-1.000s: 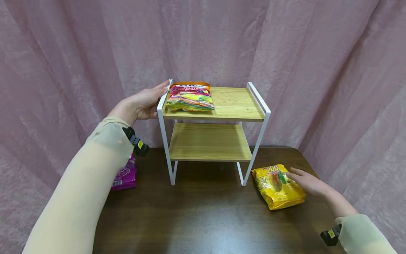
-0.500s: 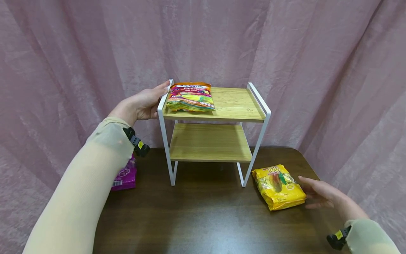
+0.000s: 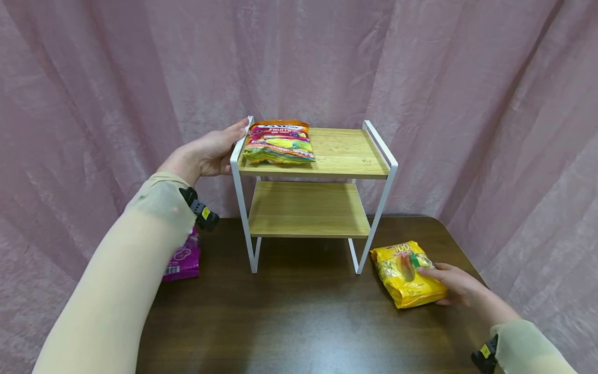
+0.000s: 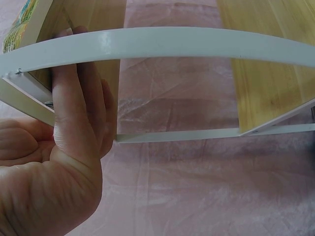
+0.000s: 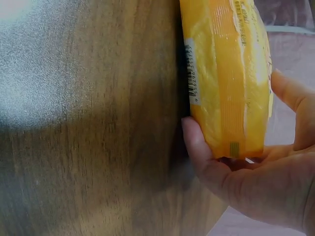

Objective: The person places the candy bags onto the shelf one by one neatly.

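Note:
My left hand (image 3: 205, 153) grips the upper left side of a two-tier shelf rack (image 3: 348, 148) with white metal frame and light wood boards. In the left wrist view, several fingers (image 4: 69, 98) reach in under the top board, behind the white bar (image 4: 167, 43). At the right, my right hand (image 3: 460, 285) pinches the near right corner of a yellow candy bag (image 3: 406, 275) marked "100". Its thumb lies over the bag's printed face; in the right wrist view another finger (image 5: 196, 140) lies along the underside, by the table.
A colourful "Fruits" candy bag (image 3: 280, 143) lies at the left of the top board. On the dark wood table (image 3: 289, 322), a purple bag (image 3: 187, 257) sits at the left, partly hidden by the left sleeve. A pink curtain (image 3: 308, 57) hangs behind the rack.
My right hand first drew back right from over the yellow bag, then came in again and took hold of its corner. The left hand and the rack stay put.

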Motion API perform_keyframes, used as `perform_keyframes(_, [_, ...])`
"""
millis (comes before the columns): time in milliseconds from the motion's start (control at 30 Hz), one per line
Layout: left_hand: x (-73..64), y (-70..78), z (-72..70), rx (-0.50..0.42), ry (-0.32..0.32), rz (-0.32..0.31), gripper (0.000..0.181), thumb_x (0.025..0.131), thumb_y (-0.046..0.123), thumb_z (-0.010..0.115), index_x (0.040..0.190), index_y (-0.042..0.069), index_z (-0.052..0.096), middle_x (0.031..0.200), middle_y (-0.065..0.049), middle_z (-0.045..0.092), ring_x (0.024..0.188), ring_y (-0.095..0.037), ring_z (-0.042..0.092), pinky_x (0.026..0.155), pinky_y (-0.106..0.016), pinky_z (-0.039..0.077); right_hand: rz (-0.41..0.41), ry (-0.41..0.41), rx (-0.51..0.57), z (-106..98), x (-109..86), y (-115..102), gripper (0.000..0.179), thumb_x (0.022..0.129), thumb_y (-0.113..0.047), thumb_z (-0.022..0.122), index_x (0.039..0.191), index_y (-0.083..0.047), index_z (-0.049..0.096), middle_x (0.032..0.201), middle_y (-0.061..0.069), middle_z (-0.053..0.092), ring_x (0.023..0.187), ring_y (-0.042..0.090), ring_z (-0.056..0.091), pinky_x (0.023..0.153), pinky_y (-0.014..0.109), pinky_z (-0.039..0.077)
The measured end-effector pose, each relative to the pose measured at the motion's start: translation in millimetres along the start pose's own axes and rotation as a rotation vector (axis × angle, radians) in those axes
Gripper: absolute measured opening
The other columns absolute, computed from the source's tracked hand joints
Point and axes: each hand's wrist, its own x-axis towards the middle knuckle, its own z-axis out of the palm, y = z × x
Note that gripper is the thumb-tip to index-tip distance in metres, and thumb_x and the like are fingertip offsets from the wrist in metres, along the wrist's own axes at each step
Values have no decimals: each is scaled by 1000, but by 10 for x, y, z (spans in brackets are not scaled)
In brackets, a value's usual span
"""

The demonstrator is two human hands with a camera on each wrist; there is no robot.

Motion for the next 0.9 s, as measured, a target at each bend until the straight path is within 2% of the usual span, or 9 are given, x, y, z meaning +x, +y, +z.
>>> perform_keyframes(200, [-6,11,14,1,-6,0,55,110,43,29,158,59,6,97,-7,76,68,-17,74,54,-27,58,0,22,-14,28,12,0,101,101,-50,60,154,17,6,127,28,49,93,26,58,80,44,60])
perform_keyframes(367, [-6,14,15,-4,-7,0,55,110,43,28,158,59,6,95,-7,76,68,-17,73,53,-27,58,9,21,-12,31,0,-37,99,101,-47,62,152,19,8,123,25,51,93,24,59,81,42,59])
perform_keyframes(600, [-13,15,3,-4,-13,4,56,110,43,27,159,58,4,95,-7,76,67,-17,73,52,-27,58,-7,46,-79,9,-37,-102,97,100,-47,62,150,21,15,114,21,55,88,24,57,76,38,59])
perform_keyframes(767, [-10,12,2,-2,-7,-1,56,110,43,29,158,59,5,95,-7,76,65,-17,72,51,-26,57,34,22,-31,14,-43,-83,100,99,-44,65,153,19,7,117,25,53,85,24,61,76,41,62])
perform_keyframes(900, [-2,19,2,4,-6,3,55,110,43,28,158,59,5,94,-7,76,65,-16,72,50,-25,56,27,-25,108,-6,-28,-59,97,103,-37,61,156,14,-2,121,24,53,89,25,64,84,49,61])
